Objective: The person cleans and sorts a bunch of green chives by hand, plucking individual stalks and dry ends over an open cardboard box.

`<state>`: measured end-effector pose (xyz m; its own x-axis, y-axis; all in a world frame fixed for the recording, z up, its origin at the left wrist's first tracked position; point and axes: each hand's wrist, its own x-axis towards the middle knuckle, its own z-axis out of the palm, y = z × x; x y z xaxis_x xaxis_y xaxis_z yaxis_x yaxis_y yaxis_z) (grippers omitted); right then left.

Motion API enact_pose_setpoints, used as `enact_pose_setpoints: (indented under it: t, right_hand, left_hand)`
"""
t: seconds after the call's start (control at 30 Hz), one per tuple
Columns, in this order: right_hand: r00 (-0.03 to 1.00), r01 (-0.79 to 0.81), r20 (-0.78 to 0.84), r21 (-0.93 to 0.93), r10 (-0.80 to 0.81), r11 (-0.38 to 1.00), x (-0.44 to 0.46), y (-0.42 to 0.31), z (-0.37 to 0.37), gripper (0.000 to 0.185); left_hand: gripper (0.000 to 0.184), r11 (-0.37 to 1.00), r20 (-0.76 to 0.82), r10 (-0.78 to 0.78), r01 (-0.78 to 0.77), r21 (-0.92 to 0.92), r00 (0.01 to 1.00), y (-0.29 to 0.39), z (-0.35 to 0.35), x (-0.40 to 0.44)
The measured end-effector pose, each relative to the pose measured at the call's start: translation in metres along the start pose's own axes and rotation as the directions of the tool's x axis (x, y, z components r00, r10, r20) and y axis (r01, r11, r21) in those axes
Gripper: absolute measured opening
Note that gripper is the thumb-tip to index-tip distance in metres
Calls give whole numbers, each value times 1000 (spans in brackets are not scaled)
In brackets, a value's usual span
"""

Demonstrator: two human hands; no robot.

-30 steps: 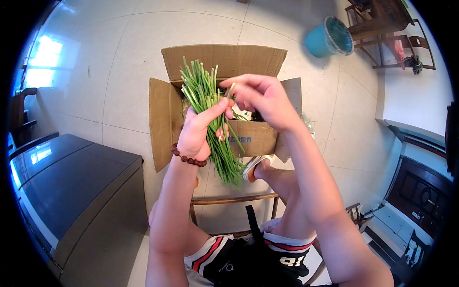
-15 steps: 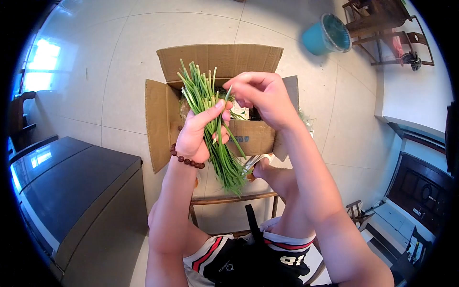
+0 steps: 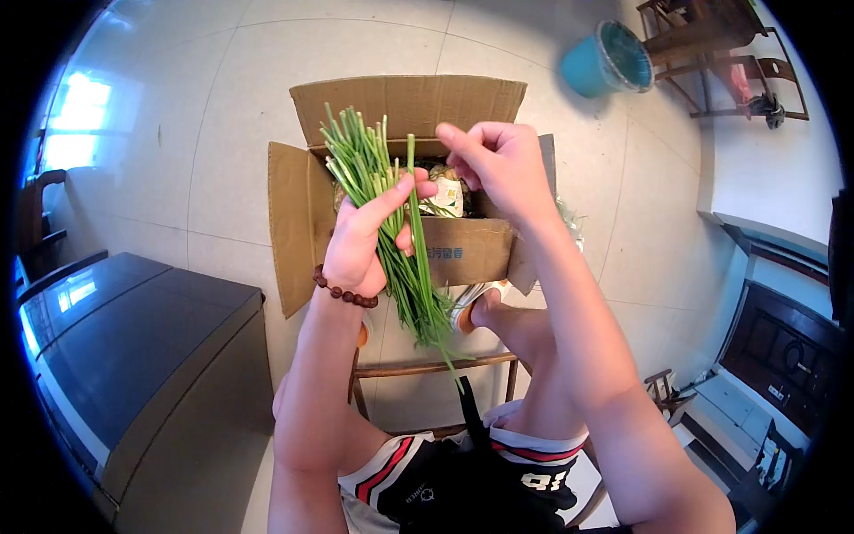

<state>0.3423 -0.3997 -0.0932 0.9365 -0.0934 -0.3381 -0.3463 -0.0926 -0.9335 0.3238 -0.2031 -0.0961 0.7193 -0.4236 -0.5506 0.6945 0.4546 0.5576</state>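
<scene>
Gripping a thick bunch of long, slender green stalks (image 3: 409,280) well probably means pressing firmly enough to stop slipping, yet lightly enough to avoid crushing. The bare left hand (image 3: 363,238) is doing the holding, its fingers wrapped round the middle and its thumb lying across the front. Separating single stalks would likely go best with the bundle's ends lined up.

The bare right hand (image 3: 503,167) is hovering just beside the bunch, apart from it, with fingers half curled and thumb raised; whether it is pinching anything small, I cannot tell.

The stalks are slanting across the open brown cardboard box (image 3: 485,252) as seen from above, their cut, paler ends pointing away from the person and uneven in height. One stalk is standing slightly apart on the right. The darker, finer tips are hanging loosely towards the person's lap.
</scene>
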Motion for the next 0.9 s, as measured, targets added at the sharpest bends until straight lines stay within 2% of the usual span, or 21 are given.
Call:
enact_pose_setpoints:
  t: [0.03,0.13,0.17,0.23,0.37,0.5,0.6,0.7,0.83,0.9]
  right_hand:
    - [1000,1,5,0,-1,1000,-2,0,0,33]
    - [930,-173,345,114,124,978,-17,-9,6,30]
    - [929,-174,348,113,125,978,-18,-7,6,30]
    - [864,-120,502,142,32,983,-18,-1,8,29]
    - [845,-164,534,219,22,962,-19,4,12,19]
    - [825,-235,555,166,106,958,-19,1,9,15]
    - [818,-239,567,178,99,954,-19,3,10,16]
    - [792,-309,591,175,151,935,-20,2,11,17]
    - [880,-160,473,211,42,964,-20,0,26,15]
    - [904,-104,427,243,-10,964,-19,2,33,14]
  left_hand:
    - [25,1000,-3,4,-4,-1,1000,1,-1,1]
    - [23,997,48,40,-36,-67,998,2,-9,2]
    - [23,997,45,41,-37,-69,998,1,-9,3]
    - [23,995,49,72,-69,-65,996,0,-8,4]
    - [25,991,32,115,-113,-72,993,1,-13,6]
    - [29,981,-58,190,-191,-16,980,6,-16,7]
    - [30,981,-65,191,-193,-34,980,9,-19,7]
    - [30,985,-78,161,-165,-47,984,8,-22,10]
    - [28,983,-76,165,-171,-73,983,13,-17,6]
    - [24,995,-43,103,-102,19,994,11,-18,5]
